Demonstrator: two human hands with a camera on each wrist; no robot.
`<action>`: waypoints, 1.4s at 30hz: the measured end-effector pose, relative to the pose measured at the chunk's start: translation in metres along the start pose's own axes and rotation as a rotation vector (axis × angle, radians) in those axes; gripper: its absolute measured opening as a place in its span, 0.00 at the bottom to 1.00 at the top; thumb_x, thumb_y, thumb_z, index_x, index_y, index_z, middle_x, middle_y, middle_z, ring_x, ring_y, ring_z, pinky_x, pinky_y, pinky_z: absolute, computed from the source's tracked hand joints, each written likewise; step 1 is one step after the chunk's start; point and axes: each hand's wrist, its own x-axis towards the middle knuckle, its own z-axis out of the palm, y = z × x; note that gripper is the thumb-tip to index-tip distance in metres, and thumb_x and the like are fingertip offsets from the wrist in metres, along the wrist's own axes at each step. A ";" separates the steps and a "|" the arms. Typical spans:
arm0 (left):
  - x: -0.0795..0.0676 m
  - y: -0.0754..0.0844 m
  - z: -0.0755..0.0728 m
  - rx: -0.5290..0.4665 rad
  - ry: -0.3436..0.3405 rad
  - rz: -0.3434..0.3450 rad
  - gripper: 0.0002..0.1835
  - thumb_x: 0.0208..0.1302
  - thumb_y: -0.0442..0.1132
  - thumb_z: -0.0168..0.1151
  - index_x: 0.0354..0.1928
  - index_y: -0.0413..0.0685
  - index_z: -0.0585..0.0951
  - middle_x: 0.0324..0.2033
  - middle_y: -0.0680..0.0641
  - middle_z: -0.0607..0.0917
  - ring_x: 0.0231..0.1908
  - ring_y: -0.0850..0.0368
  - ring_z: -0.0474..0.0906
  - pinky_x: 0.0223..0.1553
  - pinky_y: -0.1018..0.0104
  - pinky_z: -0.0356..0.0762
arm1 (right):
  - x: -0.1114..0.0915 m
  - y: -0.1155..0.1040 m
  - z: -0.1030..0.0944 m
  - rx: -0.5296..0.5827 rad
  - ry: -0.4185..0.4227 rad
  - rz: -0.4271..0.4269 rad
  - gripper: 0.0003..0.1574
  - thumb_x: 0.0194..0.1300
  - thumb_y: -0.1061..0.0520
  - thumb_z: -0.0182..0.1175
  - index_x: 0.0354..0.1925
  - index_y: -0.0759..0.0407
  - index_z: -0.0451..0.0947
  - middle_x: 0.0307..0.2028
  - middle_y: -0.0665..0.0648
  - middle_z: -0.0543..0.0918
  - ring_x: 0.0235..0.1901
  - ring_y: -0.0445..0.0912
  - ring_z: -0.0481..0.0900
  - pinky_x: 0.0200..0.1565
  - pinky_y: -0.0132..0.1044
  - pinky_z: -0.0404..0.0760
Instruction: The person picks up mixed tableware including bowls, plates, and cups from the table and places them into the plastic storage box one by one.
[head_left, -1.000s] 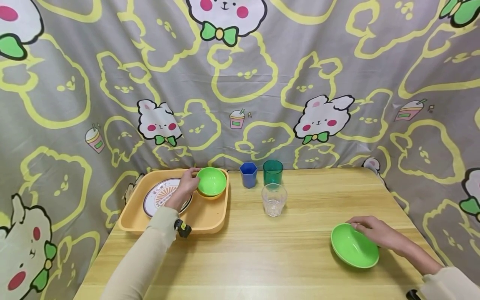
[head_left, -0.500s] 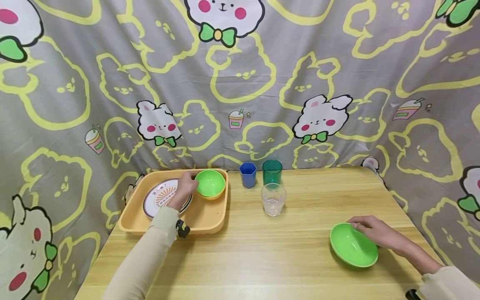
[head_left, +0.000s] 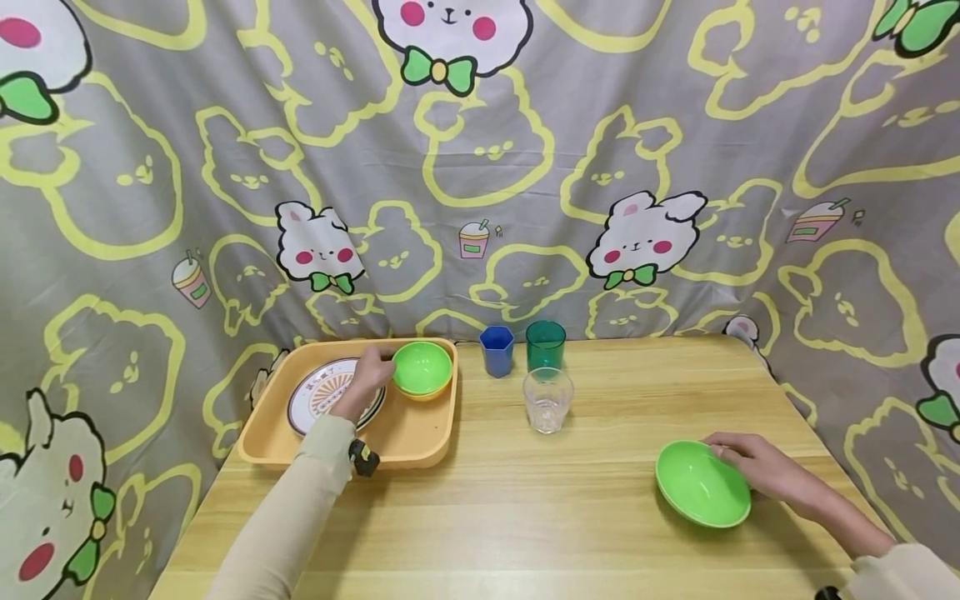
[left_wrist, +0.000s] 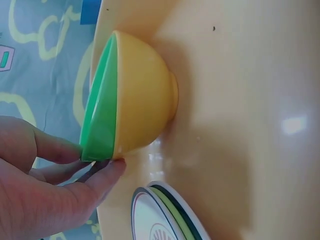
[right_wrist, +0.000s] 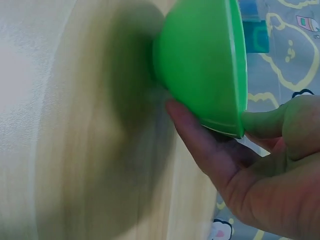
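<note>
My left hand (head_left: 369,377) pinches the rim of a small green bowl (head_left: 422,367). That bowl sits tilted inside a yellow bowl (left_wrist: 145,95), its green side rising above the yellow rim in the left wrist view. Both are in the back right corner of an orange tray (head_left: 408,437). At the table's right, my right hand (head_left: 761,467) grips a wider green bowl (head_left: 701,483) by its rim, thumb at the edge and fingers beneath. It is tilted close over the tabletop, with its shadow beside it in the right wrist view.
Stacked plates (left_wrist: 157,215) lie in the tray's left part. Right of the tray stand a blue cup (head_left: 497,352), a dark green cup (head_left: 546,346) and a clear glass (head_left: 548,404) on the wooden table (head_left: 570,517). A patterned curtain (head_left: 510,200) hangs behind.
The small green bowl has settled lower into the yellow one, left hand still at its rim. My right hand has shifted its bowl slightly left and away from me.
</note>
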 end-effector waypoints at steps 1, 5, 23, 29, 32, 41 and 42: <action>0.000 0.000 -0.001 -0.001 -0.005 -0.003 0.28 0.59 0.22 0.42 0.62 0.21 0.74 0.53 0.25 0.79 0.45 0.40 0.75 0.34 0.73 0.72 | -0.001 0.000 -0.001 0.035 0.003 0.017 0.22 0.82 0.61 0.46 0.62 0.77 0.73 0.55 0.73 0.80 0.48 0.55 0.80 0.40 0.37 0.83; -0.001 0.002 -0.004 -0.006 -0.008 -0.021 0.26 0.63 0.23 0.44 0.64 0.23 0.74 0.55 0.24 0.79 0.47 0.38 0.77 0.38 0.66 0.78 | -0.005 -0.003 -0.005 0.202 -0.011 0.072 0.27 0.83 0.58 0.44 0.67 0.80 0.65 0.57 0.79 0.75 0.43 0.54 0.82 0.35 0.47 0.88; -0.016 0.018 -0.017 -0.100 0.006 -0.009 0.23 0.76 0.31 0.49 0.70 0.30 0.69 0.66 0.28 0.70 0.67 0.33 0.65 0.68 0.42 0.67 | -0.009 -0.029 -0.019 0.207 0.133 0.002 0.36 0.85 0.50 0.42 0.69 0.83 0.59 0.60 0.81 0.71 0.40 0.41 0.83 0.35 0.46 0.89; -0.023 0.024 -0.017 -0.127 0.018 0.031 0.22 0.78 0.32 0.50 0.70 0.32 0.70 0.67 0.29 0.70 0.69 0.34 0.64 0.71 0.42 0.64 | -0.006 -0.039 -0.017 0.207 0.162 -0.058 0.35 0.85 0.51 0.43 0.70 0.81 0.60 0.61 0.79 0.71 0.40 0.37 0.83 0.36 0.43 0.89; -0.028 0.027 -0.016 -0.144 0.011 0.050 0.22 0.79 0.33 0.50 0.70 0.33 0.70 0.68 0.29 0.70 0.69 0.34 0.65 0.71 0.43 0.64 | -0.003 -0.043 -0.015 0.237 0.169 -0.088 0.34 0.85 0.52 0.43 0.70 0.82 0.60 0.61 0.78 0.72 0.41 0.37 0.83 0.38 0.43 0.89; -0.041 0.036 -0.010 -0.257 -0.003 0.109 0.21 0.79 0.33 0.51 0.69 0.33 0.71 0.67 0.30 0.71 0.68 0.33 0.67 0.70 0.41 0.65 | 0.006 -0.061 -0.008 0.314 0.193 -0.120 0.37 0.85 0.50 0.43 0.74 0.79 0.55 0.62 0.60 0.74 0.46 0.28 0.79 0.41 0.40 0.89; -0.042 0.037 -0.009 -0.265 -0.005 0.115 0.21 0.79 0.33 0.51 0.69 0.33 0.71 0.67 0.30 0.71 0.68 0.33 0.67 0.70 0.40 0.65 | 0.007 -0.064 -0.007 0.320 0.200 -0.116 0.37 0.85 0.50 0.42 0.75 0.78 0.54 0.64 0.65 0.72 0.46 0.27 0.78 0.41 0.40 0.89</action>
